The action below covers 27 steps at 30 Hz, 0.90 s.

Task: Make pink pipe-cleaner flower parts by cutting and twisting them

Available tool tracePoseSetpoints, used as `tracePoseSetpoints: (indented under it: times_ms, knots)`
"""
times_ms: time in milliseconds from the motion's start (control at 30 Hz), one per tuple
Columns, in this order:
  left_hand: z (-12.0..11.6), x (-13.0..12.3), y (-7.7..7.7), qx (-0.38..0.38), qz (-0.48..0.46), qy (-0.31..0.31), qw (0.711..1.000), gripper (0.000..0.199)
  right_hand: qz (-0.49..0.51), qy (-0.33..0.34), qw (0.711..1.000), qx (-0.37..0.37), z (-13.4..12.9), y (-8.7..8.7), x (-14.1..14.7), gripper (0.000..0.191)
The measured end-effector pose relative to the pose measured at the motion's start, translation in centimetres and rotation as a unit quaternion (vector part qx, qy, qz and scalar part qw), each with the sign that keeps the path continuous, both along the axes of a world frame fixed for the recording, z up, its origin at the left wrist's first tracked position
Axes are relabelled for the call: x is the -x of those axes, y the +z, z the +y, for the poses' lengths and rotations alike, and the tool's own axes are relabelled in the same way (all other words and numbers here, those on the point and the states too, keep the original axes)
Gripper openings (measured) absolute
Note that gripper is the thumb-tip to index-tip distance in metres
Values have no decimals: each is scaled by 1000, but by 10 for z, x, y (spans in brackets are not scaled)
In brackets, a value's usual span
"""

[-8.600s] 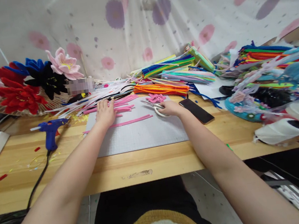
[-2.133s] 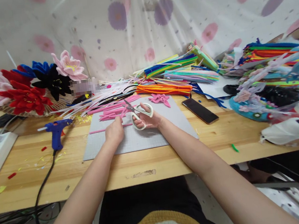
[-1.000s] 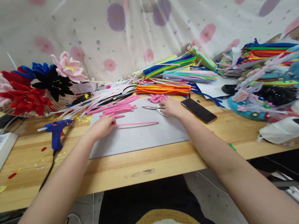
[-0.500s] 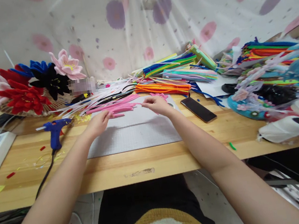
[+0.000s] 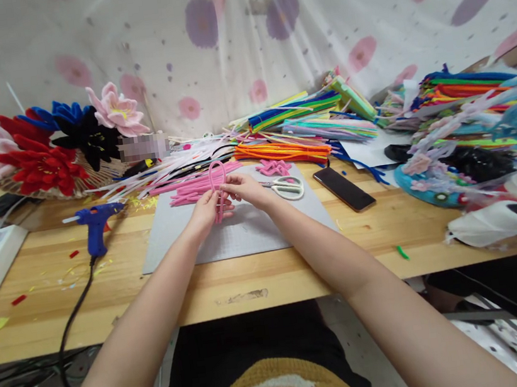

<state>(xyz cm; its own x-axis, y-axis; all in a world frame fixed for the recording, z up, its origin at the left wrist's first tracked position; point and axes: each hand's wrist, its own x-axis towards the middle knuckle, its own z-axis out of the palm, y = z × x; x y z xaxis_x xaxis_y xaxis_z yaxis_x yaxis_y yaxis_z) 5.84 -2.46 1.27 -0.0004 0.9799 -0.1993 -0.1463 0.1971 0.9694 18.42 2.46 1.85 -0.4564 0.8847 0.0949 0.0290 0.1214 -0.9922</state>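
Note:
A pink pipe cleaner (image 5: 215,166) is bent into an upright loop, its two ends pointing down. My left hand (image 5: 208,211) pinches it low on the left side. My right hand (image 5: 243,189) closes on it from the right, fingertips against the left ones. Below them lies a grey mat (image 5: 240,240). Just behind, several cut pink pipe cleaners (image 5: 185,195) rest in a pile at the mat's back left. Scissors with white handles (image 5: 289,187) lie right of my right hand, partly covered by it. Behind them sits a small heap of twisted pink pieces (image 5: 273,167).
A blue glue gun (image 5: 95,227) stands at left, its cord running off the table edge. A phone (image 5: 344,188) lies right of the mat. Bundles of coloured pipe cleaners (image 5: 295,111) line the back. Fuzzy flowers (image 5: 48,167) fill the back left; a white bottle-like object (image 5: 493,223) lies right.
My hands have come together over the mat, and the pink pipe cleaner, stretched between them before, is now folded into a loop. The scissors have come into fuller view.

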Motion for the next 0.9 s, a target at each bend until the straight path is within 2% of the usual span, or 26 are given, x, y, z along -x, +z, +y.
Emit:
tracePoseSetpoints:
  times_ms: [300, 433, 500, 567, 633, 733, 800, 900]
  knots:
    - [-1, -2, -2, -9, 4, -15, 1000, 20, -26, -36, 999, -5, -5, 6, 5, 28]
    - [-3, -2, 0, -14, 18, -32, 999, 21, -29, -29, 999, -13, -4, 5, 5, 31]
    - [-4, -1, -1, -15, 45, -42, 998, 24, -19, -27, 999, 16, -2, 4, 4, 30]
    - [-5, 2, -5, -32, 112, -44, 992, 26, 12, -31, 997, 67, 1, 3, 1, 28]
    - [-4, 8, -10, -68, 218, -48, 972, 26, 58, -39, 991, 114, 4, 3, -3, 28]
    - [-4, 21, -19, -134, 381, -74, 912, 24, 94, -56, 984, 142, 8, 2, -10, 29]
    - [-4, 28, -22, -155, 449, -89, 875, 24, 96, -78, 981, 150, 9, 0, -12, 26]
    - [-7, 33, -21, -149, 502, -95, 847, 26, 117, -120, 971, 168, 9, -8, -11, 22]
